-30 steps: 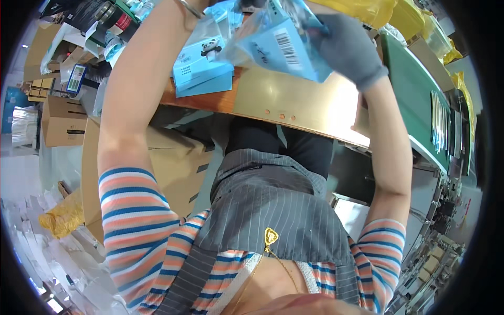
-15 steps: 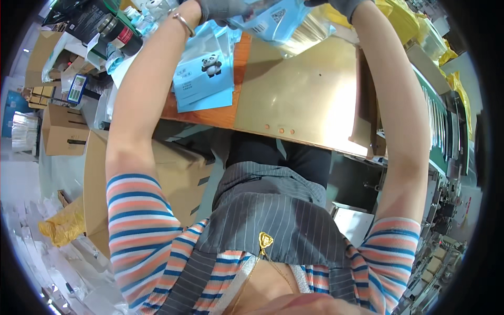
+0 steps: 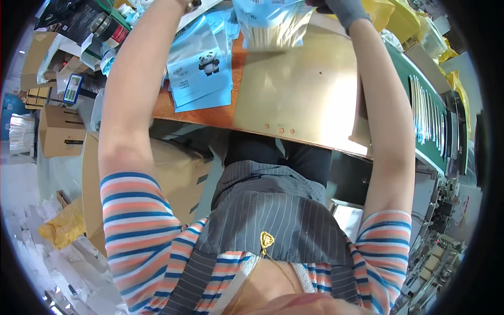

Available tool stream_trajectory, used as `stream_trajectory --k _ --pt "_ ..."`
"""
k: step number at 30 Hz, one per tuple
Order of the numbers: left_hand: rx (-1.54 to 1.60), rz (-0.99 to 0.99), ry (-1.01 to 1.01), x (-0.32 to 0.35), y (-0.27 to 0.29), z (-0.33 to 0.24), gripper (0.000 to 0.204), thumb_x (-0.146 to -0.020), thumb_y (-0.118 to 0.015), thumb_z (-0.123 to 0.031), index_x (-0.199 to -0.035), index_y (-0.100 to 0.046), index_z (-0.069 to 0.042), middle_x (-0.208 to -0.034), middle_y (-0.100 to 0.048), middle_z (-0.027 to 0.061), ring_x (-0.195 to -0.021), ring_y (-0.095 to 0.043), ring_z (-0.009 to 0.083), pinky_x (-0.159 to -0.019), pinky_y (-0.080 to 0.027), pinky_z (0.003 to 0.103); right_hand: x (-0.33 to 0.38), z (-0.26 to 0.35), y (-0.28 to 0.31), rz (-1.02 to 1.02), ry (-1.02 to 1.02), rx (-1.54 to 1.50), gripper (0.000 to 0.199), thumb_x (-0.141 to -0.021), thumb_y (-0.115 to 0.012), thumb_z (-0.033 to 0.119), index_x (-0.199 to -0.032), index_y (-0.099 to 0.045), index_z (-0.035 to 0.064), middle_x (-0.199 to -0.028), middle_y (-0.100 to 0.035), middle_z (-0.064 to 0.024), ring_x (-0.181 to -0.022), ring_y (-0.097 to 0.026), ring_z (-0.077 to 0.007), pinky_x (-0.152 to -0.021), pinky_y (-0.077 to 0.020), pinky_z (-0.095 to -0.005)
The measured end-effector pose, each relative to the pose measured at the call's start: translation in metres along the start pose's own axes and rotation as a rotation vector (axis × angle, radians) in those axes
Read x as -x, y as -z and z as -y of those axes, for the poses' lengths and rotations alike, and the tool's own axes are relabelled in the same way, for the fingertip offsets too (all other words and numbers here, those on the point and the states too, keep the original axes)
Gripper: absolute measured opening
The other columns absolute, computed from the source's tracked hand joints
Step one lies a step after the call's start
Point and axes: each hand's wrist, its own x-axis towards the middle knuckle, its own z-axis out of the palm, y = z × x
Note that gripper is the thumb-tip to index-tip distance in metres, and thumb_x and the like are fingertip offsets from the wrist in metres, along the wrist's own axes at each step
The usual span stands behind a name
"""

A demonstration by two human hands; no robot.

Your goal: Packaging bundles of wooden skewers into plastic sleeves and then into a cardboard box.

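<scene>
My right hand point(image 3: 344, 11), in a grey glove, is at the top edge, its fingertips closed at the upper right corner of a clear and blue plastic bag point(image 3: 273, 23). Thin pale wooden sticks fill the lower part of that bag, and its top runs out of view. My left hand is beyond the top edge; just the forearm and a bracelet point(image 3: 190, 4) at the wrist show. Below that wrist, flat blue-and-clear bags with a panda print point(image 3: 202, 79) lie overlapped on the orange-brown tabletop point(image 3: 236, 97).
A shiny brass-coloured sheet point(image 3: 294, 89) covers the table's middle. On the right, thin sticks point(image 3: 428, 107) lie in a row on a green surface point(image 3: 401, 68). Yellow plastic point(image 3: 404, 18) is at the back right. A dark flask point(image 3: 107, 29) and cardboard boxes point(image 3: 62, 131) stand left.
The bag of sticks has swung more upright and shifted left, its sticks now at the bottom. My left hand has moved up out of view. My right forearm has shifted slightly left.
</scene>
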Motion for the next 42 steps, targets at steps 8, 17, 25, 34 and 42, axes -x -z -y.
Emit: stream_trajectory --k 8,17,25,34,42 --pt "-0.330 0.199 -0.226 0.129 -0.181 0.051 0.019 -0.075 -0.054 -0.014 -0.085 -0.065 -0.002 -0.080 -0.067 0.0165 -0.075 -0.065 0.0346 -0.070 -0.051 0.045 0.157 -0.182 -0.053 0.102 0.175 0.396 0.030 -0.086 -0.061 0.036 -0.103 -0.069 0.0131 -0.083 -0.066 -0.0132 -0.082 -0.064 -0.0269 -0.075 -0.0496 -0.0367" --pt "0.136 0.181 -0.094 0.112 -0.201 -0.004 0.029 -0.083 -0.059 -0.029 -0.086 -0.066 -0.001 -0.081 -0.067 0.0157 -0.079 -0.063 0.0349 -0.074 -0.050 0.042 0.251 -0.264 -0.016 -0.153 0.263 0.791 0.054 -0.087 -0.056 0.039 -0.128 -0.050 0.0045 -0.132 -0.044 -0.0263 -0.125 -0.040 -0.0422 -0.106 -0.0308 -0.0471" --pt "-0.361 -0.057 -0.291 0.034 -0.335 -0.002 0.054 -0.088 -0.055 -0.043 -0.130 -0.053 -0.009 -0.138 -0.043 0.0194 -0.131 -0.036 0.0340 -0.109 -0.026 0.048 0.249 -0.255 -0.016 -0.165 0.363 0.670 0.050 -0.080 -0.059 0.029 -0.121 -0.051 0.0018 -0.128 -0.047 -0.0252 -0.122 -0.042 -0.0413 -0.105 -0.0312 -0.0494" --pt "-0.461 0.130 -0.291 0.023 -0.339 0.000 0.056 -0.082 -0.058 -0.029 -0.131 -0.047 -0.004 -0.140 -0.039 0.0235 -0.134 -0.031 0.0373 -0.110 -0.026 0.049 0.261 -0.282 -0.021 -0.279 0.353 0.768 0.059 -0.079 -0.057 0.039 -0.122 -0.051 -0.0013 -0.137 -0.042 -0.0279 -0.130 -0.038 -0.0419 -0.109 -0.0263 -0.0530" --pt "-0.190 -0.079 -0.290 0.021 -0.396 -0.043 0.054 -0.092 -0.050 -0.037 -0.134 -0.045 -0.003 -0.141 -0.040 0.0236 -0.131 -0.036 0.0372 -0.107 -0.029 0.047 0.256 -0.277 -0.024 -0.248 0.365 0.785 0.059 -0.085 -0.052 0.041 -0.126 -0.048 -0.0016 -0.136 -0.042 -0.0259 -0.128 -0.040 -0.0403 -0.108 -0.0272 -0.0522"
